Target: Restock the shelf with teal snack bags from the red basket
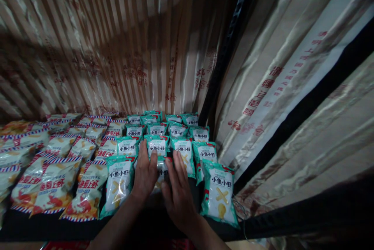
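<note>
Your left hand (pixel 145 175) and right hand (pixel 179 195), fingers mostly straight, flanked a teal-and-white 小鱼小虾 snack bag (pixel 161 174) among matching bags (pixel 117 183) on the black shelf (pixel 52 227); whether they gripped it, I could not tell

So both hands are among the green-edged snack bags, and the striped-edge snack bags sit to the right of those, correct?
Not quite: the striped-edge snack bags sit to the left of the green-edged snack bags, as the head view shows. The left hand and right hand are indeed among the green-edged ones.
</note>
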Tool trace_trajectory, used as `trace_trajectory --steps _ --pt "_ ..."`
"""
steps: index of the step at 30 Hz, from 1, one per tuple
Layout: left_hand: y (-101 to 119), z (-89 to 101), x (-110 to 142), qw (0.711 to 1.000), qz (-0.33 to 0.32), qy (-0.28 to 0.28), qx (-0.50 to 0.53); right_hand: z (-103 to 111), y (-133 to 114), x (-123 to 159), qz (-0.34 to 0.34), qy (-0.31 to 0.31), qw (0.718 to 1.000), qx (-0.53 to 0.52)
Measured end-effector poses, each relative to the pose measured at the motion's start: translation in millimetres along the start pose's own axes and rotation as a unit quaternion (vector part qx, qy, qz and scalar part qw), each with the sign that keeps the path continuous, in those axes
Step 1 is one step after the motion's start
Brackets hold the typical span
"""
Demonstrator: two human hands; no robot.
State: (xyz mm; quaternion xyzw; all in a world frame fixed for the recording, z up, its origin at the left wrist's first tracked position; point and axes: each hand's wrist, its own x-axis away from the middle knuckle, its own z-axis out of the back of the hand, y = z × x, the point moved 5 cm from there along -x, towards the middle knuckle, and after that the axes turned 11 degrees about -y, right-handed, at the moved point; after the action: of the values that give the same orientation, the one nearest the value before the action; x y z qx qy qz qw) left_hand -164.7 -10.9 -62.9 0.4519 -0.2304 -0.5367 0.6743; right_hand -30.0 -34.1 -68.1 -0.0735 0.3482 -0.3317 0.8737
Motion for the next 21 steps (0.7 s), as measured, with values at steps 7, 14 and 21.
trace_trajectory --steps 7,14,21 --pt "25.2 11.4 -40.5 0.997 -0.019 0.012 -0.073 -15.6 -1.2 1.8 0.018 -0.037 0.999 0.008" --pt "43.5 4.0 -72.6 0.982 0.017 -0.033 -0.186 -22.3 7.1 0.8 0.019 -0.01 1.0 -0.003" --pt "50.2 4.1 -98.6 0.941 0.03 -0.059 -0.333 -26.9 14.2 3.2 0.015 -0.02 1.0 -0.004"
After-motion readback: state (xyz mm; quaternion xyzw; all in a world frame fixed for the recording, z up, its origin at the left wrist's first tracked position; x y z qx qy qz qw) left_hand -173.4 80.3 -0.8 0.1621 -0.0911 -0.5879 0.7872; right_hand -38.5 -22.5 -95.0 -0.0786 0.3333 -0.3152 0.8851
